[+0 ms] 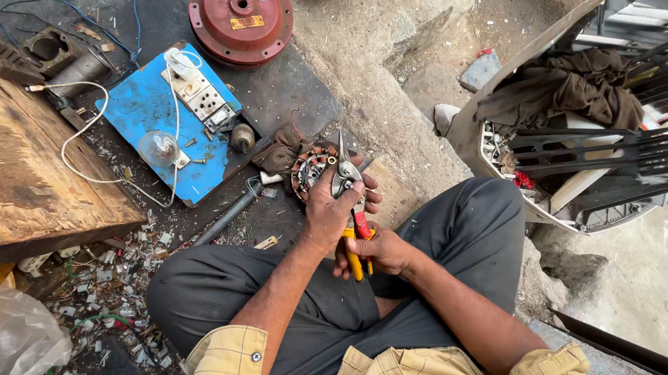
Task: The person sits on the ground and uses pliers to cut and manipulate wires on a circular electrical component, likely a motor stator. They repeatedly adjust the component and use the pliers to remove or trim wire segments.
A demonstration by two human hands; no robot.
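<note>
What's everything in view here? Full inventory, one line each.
round copper-wound motor stator: 1, copper and grey, under left hand
yellow- and red-handled metal snips: 1, in both hands, blades up
blue test board with sockets and bulb: 1, blue, ground, upper left
round red metal motor cover: 1, red, top centre
worn wooden plank: 1, brown, far left
brown rag: 1, on grey vehicle panel, right
clear plastic bag: 1, lower left
left hand: on stator and snips
right hand: gripping snip handles

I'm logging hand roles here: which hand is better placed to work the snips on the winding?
Right, probably. The right hand already grips the snips by the yellow-red handles, while the left hand steadies the round copper-wound stator at the blades.
</note>
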